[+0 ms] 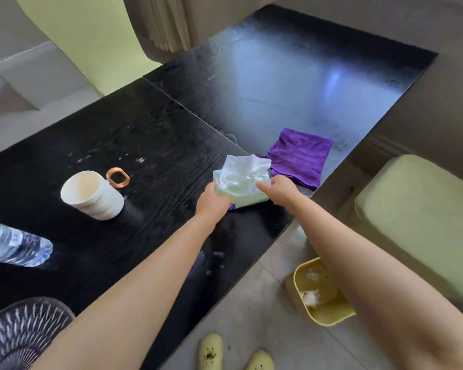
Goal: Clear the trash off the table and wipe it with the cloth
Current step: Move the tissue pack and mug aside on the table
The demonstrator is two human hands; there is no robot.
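Observation:
A pale green tissue pack (245, 194) with a white tissue (245, 168) sticking up from its slot lies near the right edge of the black table (145, 134). My left hand (213, 200) grips the pack's left end. My right hand (278, 189) holds its right side, fingers at the tissue's lower edge. A folded purple cloth (300, 156) lies flat just behind the pack. Small crumbs (139, 160) dot the tabletop at the left.
A white mug (91, 194) with a copper handle stands at the left, a plastic water bottle (14, 244) lies on its side near the left edge, a patterned dish (19, 335) sits bottom left. A yellow bin (321, 295) with crumpled paper stands on the floor beside a green stool (422, 214).

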